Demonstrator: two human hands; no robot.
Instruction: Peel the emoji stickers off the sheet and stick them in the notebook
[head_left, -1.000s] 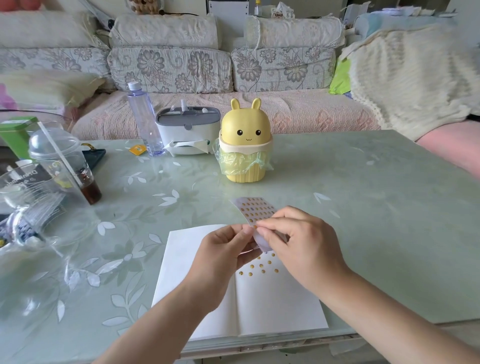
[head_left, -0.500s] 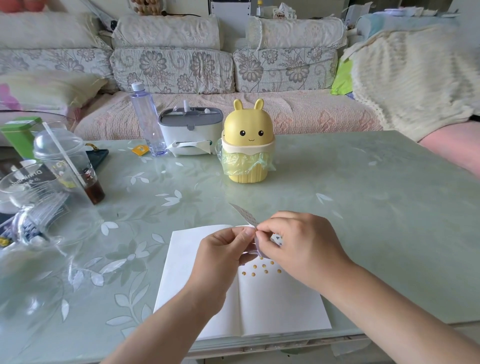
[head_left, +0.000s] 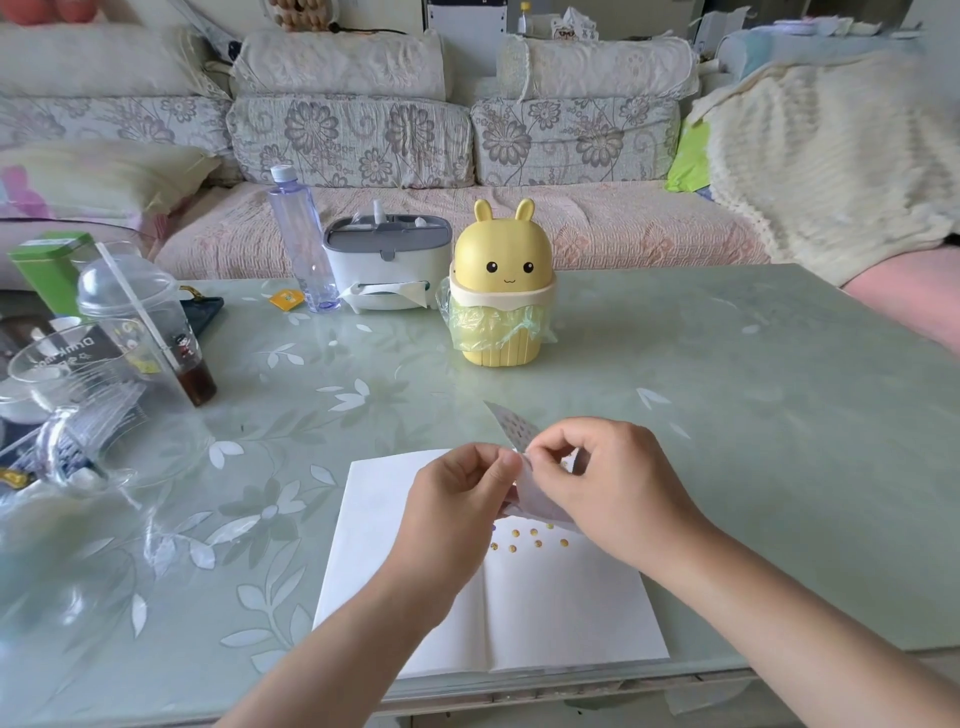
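**Peeling step: sheet held over notebook**

The sticker sheet is held just above the notebook, which lies open on the worktop. The left hand pinches its near part. The right hand pinches at its edge, probably lifting a sticker. The long axis runs away from the person, far end raised. Next: free one, then press it beside the stickers already placed.
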